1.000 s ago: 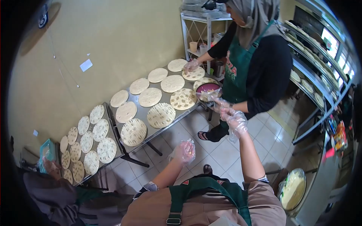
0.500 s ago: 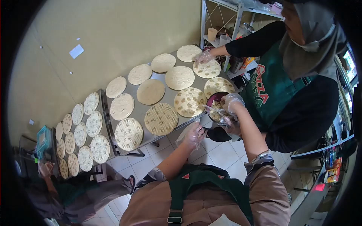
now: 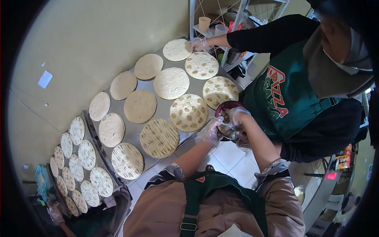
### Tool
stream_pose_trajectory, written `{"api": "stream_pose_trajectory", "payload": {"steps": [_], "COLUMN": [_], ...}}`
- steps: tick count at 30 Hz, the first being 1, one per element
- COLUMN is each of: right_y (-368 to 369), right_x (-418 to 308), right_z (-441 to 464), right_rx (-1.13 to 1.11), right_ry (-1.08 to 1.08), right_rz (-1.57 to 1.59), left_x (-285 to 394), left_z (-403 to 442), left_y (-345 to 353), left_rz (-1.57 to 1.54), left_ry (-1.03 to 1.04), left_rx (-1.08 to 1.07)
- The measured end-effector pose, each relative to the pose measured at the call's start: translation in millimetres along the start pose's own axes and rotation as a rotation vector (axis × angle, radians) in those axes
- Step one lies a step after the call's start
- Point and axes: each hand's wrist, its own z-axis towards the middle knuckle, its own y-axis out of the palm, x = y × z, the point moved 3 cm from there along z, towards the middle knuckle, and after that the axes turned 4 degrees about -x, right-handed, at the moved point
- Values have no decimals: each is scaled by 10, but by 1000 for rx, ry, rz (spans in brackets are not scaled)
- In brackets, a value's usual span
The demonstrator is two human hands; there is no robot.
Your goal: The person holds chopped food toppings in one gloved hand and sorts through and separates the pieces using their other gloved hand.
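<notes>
A purple bowl (image 3: 228,105) of pale and brownish sliced topping is in front of me, by the tray's near right corner. My right hand (image 3: 238,117), in a clear plastic glove, reaches into it with curled fingers partly hidden. At the bowl's left side is my left hand (image 3: 213,132), also gloved, fingers drawn together; what they hold is unclear. A co-worker's gloved hand (image 3: 242,139) is under the bowl's near side. Round flat pizza bases lie on the metal tray; a base with slices (image 3: 189,112) and another sliced-topped base (image 3: 220,92) are nearest the bowl.
The co-worker in a green apron (image 3: 272,93) stands at right, one gloved hand (image 3: 200,44) at the far bases. A second tray of topped bases (image 3: 87,154) is at left, with another person's hand (image 3: 55,215) below it. A white shelf rack (image 3: 192,23) stands behind.
My left hand has moved up and right to the bowl's side. The co-worker's far hand has shifted from a sliced-topped base to the plain base beyond. My view has turned.
</notes>
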Motion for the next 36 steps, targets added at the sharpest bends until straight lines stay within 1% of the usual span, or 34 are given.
{"api": "stream_pose_trajectory", "payload": {"steps": [1,4,5,8,9,11,12,14,15,16,17,19,20,22,23,24,25,26,27,28,30,31,32,34,35,36], "right_y": [45,-2,174,138,133,125,80,-36,-22,-56,-83,-176,-203,-291,-308,-295,-282,-279,-257,-257,-260,-248,-239,-282,-291,-311], "right_x": [-16,-163,-39,-158,-149,-128,-113,-59,47,108,171,181,164,129,113,130,142,136,153,162,182,200,217,176,149,96], "right_z": [13,-100,86,39,56,101,84,19,77,75,80,-21,-78,-189,-215,-230,-250,-259,-248,-253,-262,-269,-272,-331,-361,-405], "right_rx": [15,5,104,157,158,86,88,90,151,156,126,91,98,255,264,250,233,242,262,280,298,318,336,349,372,394], "right_ry": [-68,-40,-156,-192,-192,-211,-211,-262,-350,-351,-332,-329,-330,-156,-159,-106,-53,-58,-51,-44,-41,-73,-108,-146,-157,-169], "right_rz": [-28,-13,80,148,147,210,211,3,54,53,195,511,509,668,664,898,1131,1128,1311,1495,1553,1681,1809,1855,1871,1886], "left_x": [-3,-28,-38,-35,-51,-73,-60,-30,13,39,69,119,132,301,361,362,408,451,377,405,428,437,441,361,349,313], "left_z": [11,15,21,25,23,43,41,35,3,-15,-37,-84,-98,-275,-388,-363,-344,-327,-13,-25,-57,-44,4,155,192,321], "left_y": [0,-10,0,19,-4,-44,-38,-24,28,53,75,101,149,485,619,650,668,682,263,381,662,770,817,859,921,840], "left_rz": [-17,-31,-31,-63,-82,-99,-45,13,10,7,11,24,28,63,102,105,215,324,723,724,671,644,645,36,-20,-20], "left_ry": [8,23,20,62,46,31,59,91,68,45,47,7,11,209,333,338,509,680,792,801,810,813,818,415,410,416], "left_rx": [-20,3,3,-52,-68,-86,-94,-105,-77,-51,-55,59,53,50,143,136,215,294,392,385,266,207,203,166,157,155]}}
